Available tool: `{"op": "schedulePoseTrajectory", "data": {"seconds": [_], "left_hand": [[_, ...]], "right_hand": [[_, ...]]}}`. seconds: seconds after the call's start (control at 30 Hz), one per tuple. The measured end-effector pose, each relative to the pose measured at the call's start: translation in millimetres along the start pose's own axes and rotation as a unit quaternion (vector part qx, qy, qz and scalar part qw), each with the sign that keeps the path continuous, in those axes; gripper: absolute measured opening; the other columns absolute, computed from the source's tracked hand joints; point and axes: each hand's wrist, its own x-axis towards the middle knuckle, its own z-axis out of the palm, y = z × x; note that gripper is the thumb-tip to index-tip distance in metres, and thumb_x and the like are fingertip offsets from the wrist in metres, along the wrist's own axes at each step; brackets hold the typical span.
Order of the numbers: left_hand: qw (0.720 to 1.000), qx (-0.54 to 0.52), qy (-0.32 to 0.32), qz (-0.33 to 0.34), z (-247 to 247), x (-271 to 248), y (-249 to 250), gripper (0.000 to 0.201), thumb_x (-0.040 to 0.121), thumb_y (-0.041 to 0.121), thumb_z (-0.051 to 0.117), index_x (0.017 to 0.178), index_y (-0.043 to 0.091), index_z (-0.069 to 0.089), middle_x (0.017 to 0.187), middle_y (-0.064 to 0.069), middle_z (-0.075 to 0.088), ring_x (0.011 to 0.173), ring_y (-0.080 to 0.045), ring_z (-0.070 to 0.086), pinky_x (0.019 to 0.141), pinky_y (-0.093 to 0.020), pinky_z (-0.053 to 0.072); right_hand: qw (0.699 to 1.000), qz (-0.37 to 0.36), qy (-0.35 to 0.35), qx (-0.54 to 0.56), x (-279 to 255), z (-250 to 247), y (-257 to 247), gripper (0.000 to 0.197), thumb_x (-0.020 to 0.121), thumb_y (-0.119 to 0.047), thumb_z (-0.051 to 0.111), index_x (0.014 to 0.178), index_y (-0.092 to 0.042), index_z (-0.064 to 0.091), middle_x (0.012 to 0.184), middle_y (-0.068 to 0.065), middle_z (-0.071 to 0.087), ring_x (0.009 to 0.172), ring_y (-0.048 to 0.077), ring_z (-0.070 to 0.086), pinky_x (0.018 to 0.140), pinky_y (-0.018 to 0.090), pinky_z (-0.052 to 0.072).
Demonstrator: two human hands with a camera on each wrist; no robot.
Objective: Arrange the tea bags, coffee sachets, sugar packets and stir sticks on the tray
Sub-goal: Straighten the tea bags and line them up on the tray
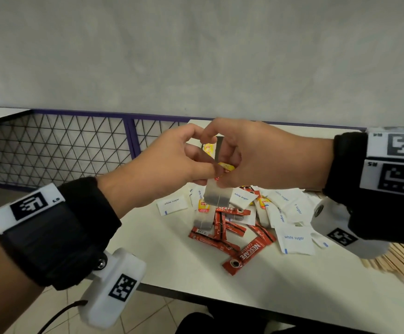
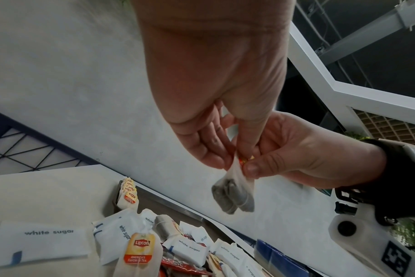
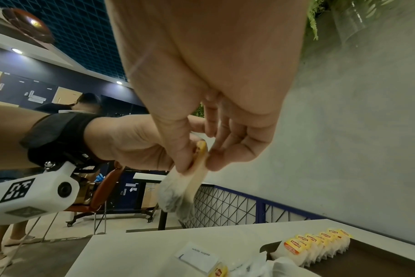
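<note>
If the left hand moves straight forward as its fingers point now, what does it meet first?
Probably the right hand: the left hand points at it, and both already pinch the same tea bag.

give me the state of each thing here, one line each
tea bag: in the air above the pile, pinched at its top by both hands
left hand: pinching the tea bag
right hand: pinching the tea bag
tea bags in tray: upright in a row
coffee sachets: loose on the table
sugar packets: scattered flat
stir sticks: heaped on the table
</note>
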Motion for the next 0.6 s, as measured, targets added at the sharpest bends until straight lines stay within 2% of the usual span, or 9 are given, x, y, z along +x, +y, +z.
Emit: {"op": "schedulePoseTrajectory", "data": {"seconds": [0.07, 0.1, 0.17, 0.2, 0.27, 0.4, 0.47, 0.53, 0.6], "left_hand": [[1.000, -0.003, 0.012, 0.012, 1, 2, -1, 0.049, 0.078, 0.007, 0.083, 0.119, 0.017, 0.059, 0.086, -0.008, 0.078, 0.085, -0.030, 0.075, 0.081, -0.039, 0.062], [1.000, -0.004, 0.018, 0.019, 1, 3, -1, 0.050, 0.078, 0.009, 0.083, 0.120, 0.019, 0.060, 0.086, -0.008, 0.078, 0.087, -0.033, 0.075, 0.084, -0.043, 0.062], [0.999, -0.003, 0.028, 0.029, 1, 5, -2, 0.050, 0.079, 0.011, 0.083, 0.122, 0.021, 0.059, 0.086, -0.006, 0.078, 0.089, -0.035, 0.074, 0.088, -0.048, 0.060], [0.999, -0.001, 0.032, 0.034, 1, 7, -3, 0.050, 0.079, 0.011, 0.083, 0.122, 0.021, 0.059, 0.087, -0.004, 0.078, 0.087, -0.033, 0.074, 0.088, -0.048, 0.060], [0.998, -0.002, 0.037, 0.041, 1, 11, -4, 0.050, 0.080, 0.011, 0.083, 0.122, 0.021, 0.059, 0.087, -0.003, 0.078, 0.082, -0.026, 0.075, 0.085, -0.045, 0.062], [0.997, 0.001, 0.046, 0.062, 3, 24, -7, 0.046, 0.079, 0.012, 0.084, 0.117, 0.022, 0.060, 0.085, 0.000, 0.078, 0.075, -0.021, 0.075, 0.081, -0.043, 0.060], [0.996, 0.006, 0.059, 0.065, 3, 33, -10, 0.044, 0.080, 0.012, 0.084, 0.116, 0.021, 0.061, 0.086, 0.000, 0.078, 0.080, -0.027, 0.075, 0.085, -0.046, 0.060], [0.996, 0.007, 0.072, 0.059, 0, 45, -16, 0.041, 0.082, 0.009, 0.082, 0.115, 0.020, 0.060, 0.086, -0.001, 0.078, 0.082, -0.029, 0.075, 0.085, -0.050, 0.060], [0.996, 0.045, 0.065, 0.045, -4, 58, -25, 0.040, 0.084, 0.016, 0.080, 0.116, 0.023, 0.058, 0.088, 0.001, 0.077, 0.081, -0.023, 0.075, 0.083, -0.047, 0.061]], "right_hand": [[1.000, 0.016, 0.005, 0.025, 2, 0, 4, 0.053, 0.079, -0.027, 0.086, 0.122, -0.031, 0.054, 0.089, -0.008, 0.068, 0.073, 0.012, 0.066, 0.059, 0.023, 0.051], [0.999, 0.032, 0.007, 0.039, 2, -1, 6, 0.047, 0.079, -0.029, 0.086, 0.117, -0.030, 0.058, 0.090, -0.007, 0.069, 0.070, 0.011, 0.067, 0.056, 0.024, 0.052], [0.995, 0.077, 0.004, 0.070, 3, -5, 14, 0.032, 0.080, -0.034, 0.084, 0.105, -0.028, 0.065, 0.086, -0.004, 0.071, 0.055, 0.003, 0.061, 0.046, 0.018, 0.045], [0.991, 0.096, -0.008, 0.088, 3, -6, 19, 0.026, 0.081, -0.038, 0.083, 0.100, -0.027, 0.069, 0.082, -0.002, 0.073, 0.054, 0.003, 0.059, 0.049, 0.018, 0.044], [0.983, 0.117, -0.048, 0.131, 4, -7, 26, 0.023, 0.084, -0.041, 0.079, 0.095, -0.022, 0.075, 0.078, 0.002, 0.075, 0.060, 0.008, 0.059, 0.059, 0.025, 0.048], [0.969, 0.116, -0.077, 0.205, 14, -2, 36, 0.020, 0.086, -0.029, 0.079, 0.092, -0.010, 0.077, 0.075, 0.009, 0.071, 0.065, 0.015, 0.056, 0.062, 0.027, 0.046], [0.964, 0.123, -0.082, 0.222, 26, -1, 43, 0.014, 0.085, -0.024, 0.080, 0.086, -0.011, 0.077, 0.072, 0.009, 0.069, 0.063, 0.016, 0.055, 0.062, 0.029, 0.045], [0.963, 0.129, -0.092, 0.218, 41, -4, 54, 0.010, 0.085, -0.019, 0.080, 0.082, -0.010, 0.076, 0.070, 0.009, 0.068, 0.058, 0.014, 0.055, 0.060, 0.028, 0.045], [0.968, 0.132, -0.117, 0.178, 61, -10, 64, 0.009, 0.085, -0.017, 0.081, 0.079, -0.012, 0.076, 0.071, 0.010, 0.069, 0.059, 0.014, 0.055, 0.060, 0.028, 0.045]]}}
